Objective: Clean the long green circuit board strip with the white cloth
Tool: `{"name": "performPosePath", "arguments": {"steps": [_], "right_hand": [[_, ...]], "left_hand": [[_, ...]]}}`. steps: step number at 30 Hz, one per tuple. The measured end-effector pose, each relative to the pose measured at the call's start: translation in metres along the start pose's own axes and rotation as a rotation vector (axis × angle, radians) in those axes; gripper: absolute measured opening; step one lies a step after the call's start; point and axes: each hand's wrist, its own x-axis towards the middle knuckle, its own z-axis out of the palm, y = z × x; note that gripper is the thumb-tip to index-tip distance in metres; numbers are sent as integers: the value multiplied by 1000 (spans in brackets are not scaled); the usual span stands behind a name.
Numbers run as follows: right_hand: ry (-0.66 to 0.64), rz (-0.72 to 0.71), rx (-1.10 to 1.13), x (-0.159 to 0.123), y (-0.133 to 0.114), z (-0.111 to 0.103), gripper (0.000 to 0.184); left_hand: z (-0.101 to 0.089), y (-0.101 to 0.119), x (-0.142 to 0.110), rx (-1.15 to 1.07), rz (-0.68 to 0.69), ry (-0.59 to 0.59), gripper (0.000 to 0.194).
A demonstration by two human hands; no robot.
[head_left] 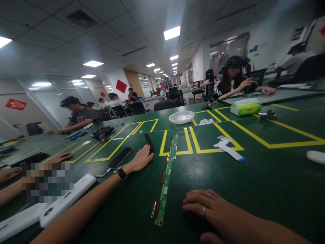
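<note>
My left hand lies flat on the green table, fingers stretched out, a watch on the wrist. Its fingertips meet or partly cover a small black object whose kind I cannot make out. Between my hands lies a long, narrow green circuit board with brownish-gold flex tabs along its left edge. My right hand, wearing two rings, rests to the right of the board's near end. Its fingers are extended and slightly bent, apart from the board, with nothing visible in them.
A phone on a white cable lies left of my left hand, beside white power strips. Farther off are a white basket, a tissue pack and white ribbon cables. A neighbour's arms rest at left.
</note>
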Motion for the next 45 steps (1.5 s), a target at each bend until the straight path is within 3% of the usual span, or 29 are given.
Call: {"name": "performPosePath", "arguments": {"steps": [4, 10, 15, 20, 26, 34, 40, 45], "right_hand": [[-12, -1, -11, -2, -5, -3, 47], [-19, 1, -10, -3, 1, 0, 47], [-21, 17, -36, -2, -5, 0, 45], [-13, 16, -26, -3, -5, 0, 45], [-10, 37, -30, -1, 3, 6, 47], [-8, -5, -47, 3, 2, 6, 50], [-10, 0, -32, 2, 7, 8, 51], [-12, 19, -29, 2, 6, 8, 49]], "left_hand": [[-7, 4, -22, -3, 46, -41, 77], [-20, 23, -80, 28, 120, -48, 68], [-23, 32, -111, 56, 73, -97, 73], [-23, 27, -135, 56, 63, -130, 71], [-26, 25, -151, 59, 81, -85, 70], [-36, 24, -161, 57, 41, -96, 66], [-44, 20, -185, 91, 34, -144, 61], [-53, 14, -206, 114, 27, -21, 68]]}}
